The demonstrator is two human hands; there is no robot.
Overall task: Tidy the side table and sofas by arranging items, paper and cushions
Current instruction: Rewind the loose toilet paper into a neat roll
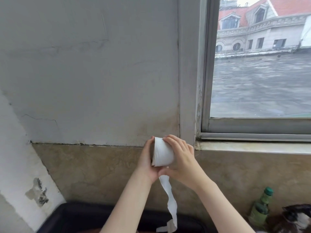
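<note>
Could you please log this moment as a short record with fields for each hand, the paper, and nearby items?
left hand: left hand grips the paper roll at its left end
right hand: right hand curls over the roll's right side
paper: loose tail hangs down below both hands
nearby: green bottle upright at lower right
backdrop: window to the right, wall ahead

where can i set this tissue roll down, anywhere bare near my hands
The window sill, right of the tissue roll, shows bare stone along its visible length. The lower right is crowded: a green bottle beside a dark bag. Below, the loose tail hangs over a dark surface.
</note>
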